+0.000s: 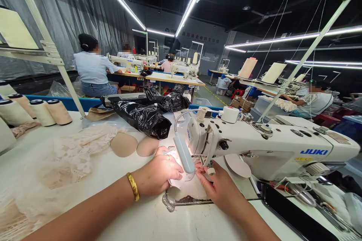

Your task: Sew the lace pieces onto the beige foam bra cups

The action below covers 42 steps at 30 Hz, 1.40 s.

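Note:
My left hand is closed on a pale piece of fabric, its fingers curled over the cloth on the machine bed. At the needle area of a white JUKI sewing machine, my right hand has its thumb and fingers drawn together at the fabric's edge. The lamp and machine head hide part of the cloth and some fingertips. A grey lamp on a bendy neck lights the spot between both hands. Beige oval pads lie beyond my left hand, and another beige pad rests under the machine arm.
Cream lace fabric spreads over the left of the table, with thread cones behind it. A black plastic bag lies at the back. On the right are a black phone-like slab and tools. Other people sit at machines farther off.

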{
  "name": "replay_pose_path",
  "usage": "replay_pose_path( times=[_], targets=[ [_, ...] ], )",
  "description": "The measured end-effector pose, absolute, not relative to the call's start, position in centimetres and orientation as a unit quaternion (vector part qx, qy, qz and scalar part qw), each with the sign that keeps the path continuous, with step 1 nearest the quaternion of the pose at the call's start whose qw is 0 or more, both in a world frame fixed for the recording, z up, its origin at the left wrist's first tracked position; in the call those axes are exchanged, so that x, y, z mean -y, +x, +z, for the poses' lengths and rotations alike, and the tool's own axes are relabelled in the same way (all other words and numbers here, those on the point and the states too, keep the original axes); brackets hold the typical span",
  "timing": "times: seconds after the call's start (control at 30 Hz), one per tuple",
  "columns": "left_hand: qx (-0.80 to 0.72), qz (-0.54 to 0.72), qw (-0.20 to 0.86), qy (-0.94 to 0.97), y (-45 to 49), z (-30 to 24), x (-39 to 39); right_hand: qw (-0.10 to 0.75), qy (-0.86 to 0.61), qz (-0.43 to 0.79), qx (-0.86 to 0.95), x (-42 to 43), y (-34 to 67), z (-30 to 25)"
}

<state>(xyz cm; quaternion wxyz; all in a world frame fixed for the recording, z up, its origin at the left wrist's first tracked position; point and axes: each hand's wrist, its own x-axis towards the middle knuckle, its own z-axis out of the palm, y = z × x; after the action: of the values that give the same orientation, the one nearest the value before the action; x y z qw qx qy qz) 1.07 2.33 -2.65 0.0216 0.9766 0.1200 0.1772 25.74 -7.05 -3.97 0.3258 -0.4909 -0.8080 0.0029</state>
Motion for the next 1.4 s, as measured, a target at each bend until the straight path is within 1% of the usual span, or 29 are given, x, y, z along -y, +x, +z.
replay_pose_path(
  times=[0.1,0.27,0.4,0.53,0.77,0.87,1.03,1.2,1.4],
  targets=[
    [-0.12,0.175,0.02,0.977,1.1,-2.6,-2.3,0.329,-0.49,0.005,0.808,7.1,25.7,-3.7],
    [-0.129,0.16,0.013,0.979,1.0,-2.4,-2.2,0.304,-0.514,0.013,0.802,7.2,25.6,-3.6],
    [-0.132,0.166,-0.021,0.977,1.0,-2.4,-2.0,0.303,-0.515,0.005,0.802,7.3,25.6,-3.8],
    [-0.137,0.179,-0.048,0.973,0.9,-2.6,-1.8,0.308,-0.514,0.022,0.8,7.4,25.6,-4.0],
    [-0.141,0.173,-0.053,0.973,0.7,-3.0,-1.0,0.241,-0.526,0.064,0.813,7.9,25.5,-3.8],
    [-0.14,0.161,-0.057,0.975,0.6,-2.8,-0.3,0.222,-0.504,0.083,0.831,8.1,25.4,-3.6],
    [-0.129,0.142,-0.093,0.977,0.8,-2.4,1.1,0.194,-0.455,0.137,0.858,8.3,25.1,-3.1],
    [-0.118,0.147,-0.092,0.978,1.0,-2.5,2.2,0.166,-0.466,0.137,0.858,8.3,25.0,-3.2],
    [-0.148,0.157,-0.085,0.973,1.4,-3.0,1.7,0.169,-0.48,0.126,0.851,8.0,24.7,-3.6]
  ],
)
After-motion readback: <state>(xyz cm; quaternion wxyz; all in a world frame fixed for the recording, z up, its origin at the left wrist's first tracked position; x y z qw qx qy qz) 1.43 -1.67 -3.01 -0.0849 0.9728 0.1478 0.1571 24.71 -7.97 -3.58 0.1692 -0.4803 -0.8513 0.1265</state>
